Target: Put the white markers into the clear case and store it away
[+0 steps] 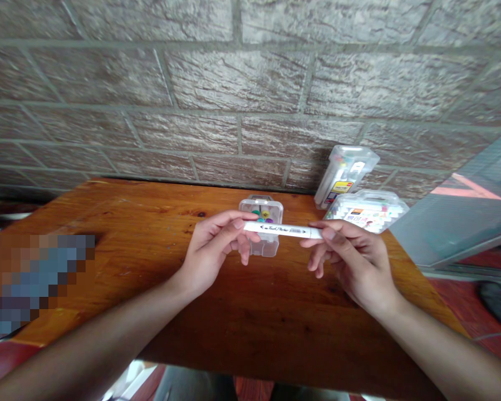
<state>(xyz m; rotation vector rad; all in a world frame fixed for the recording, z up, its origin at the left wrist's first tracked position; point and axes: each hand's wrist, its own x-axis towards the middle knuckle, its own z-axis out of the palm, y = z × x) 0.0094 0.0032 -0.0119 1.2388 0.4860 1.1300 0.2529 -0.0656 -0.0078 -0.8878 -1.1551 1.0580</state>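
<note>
A white marker pen with black lettering is held level in front of me, above the table. My left hand pinches its left end between thumb and fingers. The right end sits in the pinch of my right hand, which covers that tip. Just behind the marker stands a small clear plastic case with green, yellow and purple round ends showing inside. The marker and my left fingers hide part of this case.
A tall clear case of markers stands by the brick wall at the back right. In front of it is a wider clear case with a handle. The wooden table has a pixelated patch at its left.
</note>
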